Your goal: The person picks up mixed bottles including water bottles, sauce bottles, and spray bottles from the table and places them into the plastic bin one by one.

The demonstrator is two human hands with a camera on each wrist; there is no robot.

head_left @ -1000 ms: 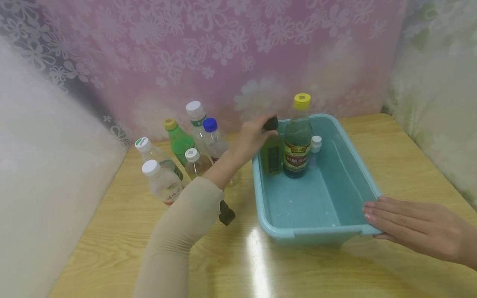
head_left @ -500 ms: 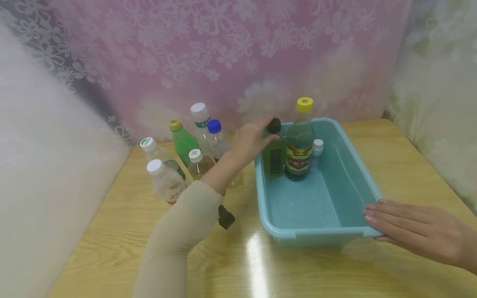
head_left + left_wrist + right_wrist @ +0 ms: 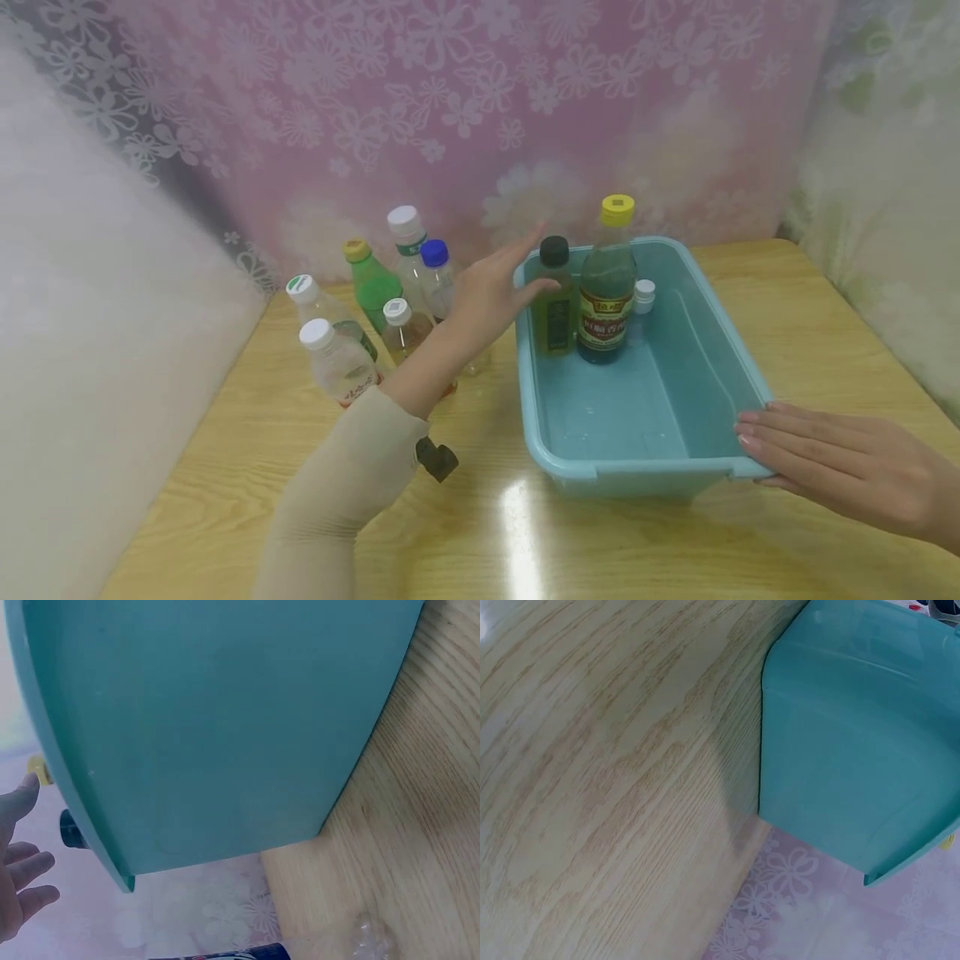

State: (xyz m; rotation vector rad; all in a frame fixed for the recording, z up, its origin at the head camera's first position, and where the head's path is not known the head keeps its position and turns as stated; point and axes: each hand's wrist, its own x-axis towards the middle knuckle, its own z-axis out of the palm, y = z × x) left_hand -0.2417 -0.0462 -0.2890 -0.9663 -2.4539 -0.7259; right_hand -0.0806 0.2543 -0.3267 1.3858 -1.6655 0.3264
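Observation:
In the head view, my left hand [image 3: 482,302] is held over the left rim of the blue plastic bin [image 3: 534,417], its thumb and fingers spread apart and holding nothing. Just right of its fingertips, a dark-capped bottle [image 3: 557,312] of greenish-yellow liquid stands upright inside the bin. Beside that stands a taller yellow-capped bottle [image 3: 606,287] with a red and yellow label, and a small white-capped bottle [image 3: 643,298] behind it. My right hand [image 3: 847,467] rests with straight fingers on the bin's near right corner. The left wrist view shows the spread left hand [image 3: 22,877] outside the bin wall [image 3: 210,735].
Left of the bin, a group of mostly clear bottles stands on the wooden table [image 3: 247,500], among them a green bottle [image 3: 375,287], a blue-capped bottle [image 3: 437,279] and a white-capped bottle [image 3: 341,367]. A pink flowered curtain [image 3: 450,108] hangs behind.
My left hand has let go of the dark-capped bottle's top and drawn back to the left, its fingers spreading. The bottle stays standing in the bin; my right hand keeps its place.

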